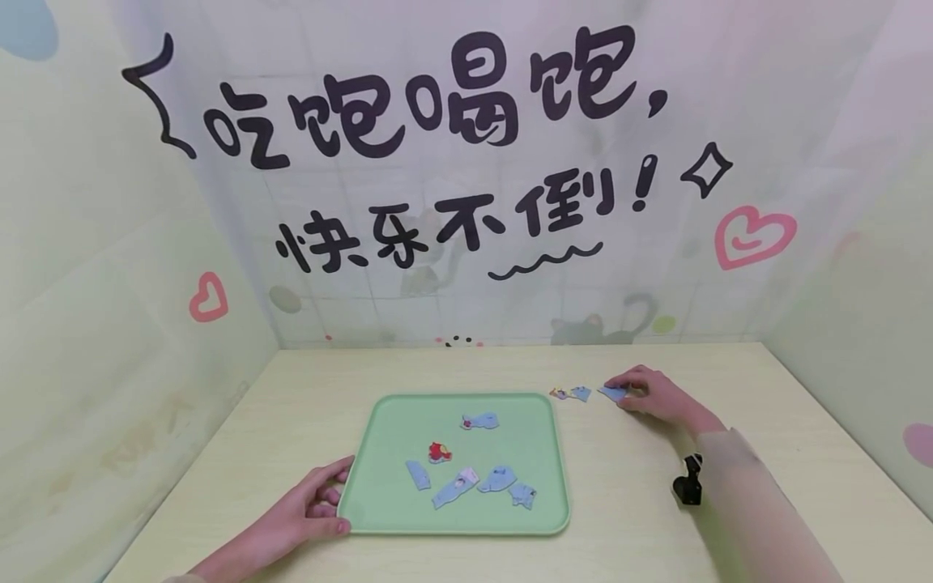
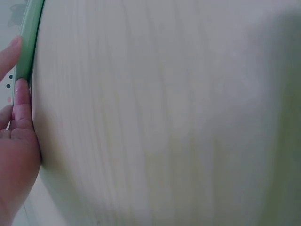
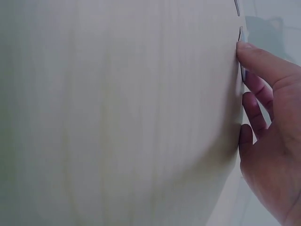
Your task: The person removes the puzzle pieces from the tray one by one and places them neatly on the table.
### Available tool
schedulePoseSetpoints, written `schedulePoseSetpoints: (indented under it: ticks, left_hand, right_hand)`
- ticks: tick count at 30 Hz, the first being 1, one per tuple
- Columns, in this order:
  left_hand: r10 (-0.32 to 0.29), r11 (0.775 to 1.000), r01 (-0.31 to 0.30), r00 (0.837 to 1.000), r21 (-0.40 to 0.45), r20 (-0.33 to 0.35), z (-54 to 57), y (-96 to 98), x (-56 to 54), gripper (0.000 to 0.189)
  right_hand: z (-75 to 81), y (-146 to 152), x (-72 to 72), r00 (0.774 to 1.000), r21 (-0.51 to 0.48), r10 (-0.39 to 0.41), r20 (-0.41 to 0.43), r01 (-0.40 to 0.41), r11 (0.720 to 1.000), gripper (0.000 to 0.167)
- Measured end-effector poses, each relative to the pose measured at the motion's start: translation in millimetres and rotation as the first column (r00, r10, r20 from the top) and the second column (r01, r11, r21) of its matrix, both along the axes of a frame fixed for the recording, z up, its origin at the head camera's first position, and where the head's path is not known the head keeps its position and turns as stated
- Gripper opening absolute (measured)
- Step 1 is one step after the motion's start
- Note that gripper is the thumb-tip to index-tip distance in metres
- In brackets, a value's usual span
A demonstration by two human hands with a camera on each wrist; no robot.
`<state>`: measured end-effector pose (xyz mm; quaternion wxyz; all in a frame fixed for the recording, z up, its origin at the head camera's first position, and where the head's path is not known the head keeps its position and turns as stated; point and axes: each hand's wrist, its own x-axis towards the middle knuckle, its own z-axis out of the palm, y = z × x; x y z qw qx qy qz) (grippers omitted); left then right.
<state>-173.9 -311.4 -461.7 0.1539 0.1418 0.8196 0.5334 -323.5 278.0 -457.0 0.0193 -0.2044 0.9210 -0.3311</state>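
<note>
At the back right of the table, my right hand [image 1: 654, 395] pinches a flat light-blue puzzle piece [image 1: 612, 392] between thumb and fingers, low over the wood. The right wrist view shows this piece edge-on as a thin strip under the thumb [image 3: 256, 56]. Just left of it lie two joined-looking puzzle pieces [image 1: 571, 393], one blue and one with orange and purple. My left hand [image 1: 309, 506] grips the left edge of a pale green tray [image 1: 386, 429], fingers curled at its rim. On the tray lie several blue puzzle pieces [image 1: 498, 478] and a red one [image 1: 439, 452].
The tray stands on a light wooden table [image 1: 619, 502]. A black device [image 1: 688, 482] hangs at the right sleeve [image 1: 758, 502]. Behind the table rises a white printed curtain [image 1: 437, 316] with black lettering, and similar cloth encloses both sides.
</note>
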Motion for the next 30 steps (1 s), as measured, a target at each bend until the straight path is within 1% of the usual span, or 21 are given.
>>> schedulePoseSetpoints:
  ticks: [1, 8, 11, 13, 17, 19, 23, 27, 28, 30]
  left_hand:
    - [-0.006, 1.000, 0.006, 1.000, 0.000, -0.010, -0.5, -0.5, 0.1, 0.093]
    - [0.012, 1.000, -0.012, 1.000, -0.015, 0.013, 2.7, 1.5, 1.3, 0.093]
    - [0.000, 1.000, 0.000, 1.000, -0.009, -0.003, 4.5, 2.1, 2.2, 0.092]
    - [0.001, 1.000, -0.001, 1.000, -0.008, 0.000, 4.8, 2.1, 2.6, 0.092]
    - [0.014, 1.000, -0.014, 1.000, -0.020, 0.014, 4.6, 2.3, 1.6, 0.093]
    - [0.012, 1.000, -0.012, 1.000, -0.021, 0.009, 4.4, 1.8, 1.0, 0.093]
    - [0.014, 1.000, -0.014, 1.000, -0.010, 0.012, 5.0, 1.1, 0.9, 0.094]
    - [0.011, 1.000, -0.011, 1.000, -0.002, 0.001, 4.6, 0.5, 1.9, 0.094]
    - [0.016, 1.000, -0.016, 1.000, 0.000, 0.013, 4.5, 0.7, 2.2, 0.094]
    - [0.013, 1.000, -0.013, 1.000, -0.004, 0.015, 3.6, 0.7, 2.5, 0.094]
  right_hand:
    - [0.3, 0, 0.0, 1.000, 0.000, 0.000, 0.002, 0.000, 1.000, 0.032]
    - [3.0, -2, 1.1, 1.000, 0.007, 0.015, 0.012, -0.015, 1.000, 0.035]
    - [4.5, -3, 2.2, 1.000, 0.007, 0.022, 0.007, -0.022, 1.000, 0.036]
    - [5.4, -3, 3.2, 1.000, 0.012, 0.030, 0.001, -0.030, 0.999, 0.037]
    - [7.2, -5, 5.1, 1.000, 0.010, 0.027, 0.010, -0.027, 1.000, 0.038]
    - [8.2, -6, 5.5, 1.000, 0.009, 0.024, 0.017, -0.024, 1.000, 0.038]
    - [8.5, -7, 5.3, 1.000, 0.002, 0.016, 0.022, -0.016, 1.000, 0.039]
    - [8.2, -8, 4.2, 1.000, 0.014, 0.018, -0.006, -0.018, 1.000, 0.040]
    - [8.7, -9, 4.2, 1.000, 0.014, 0.017, -0.014, -0.016, 1.000, 0.041]
    - [10.5, -12, 4.1, 0.999, 0.024, 0.014, -0.041, -0.013, 1.000, 0.044]
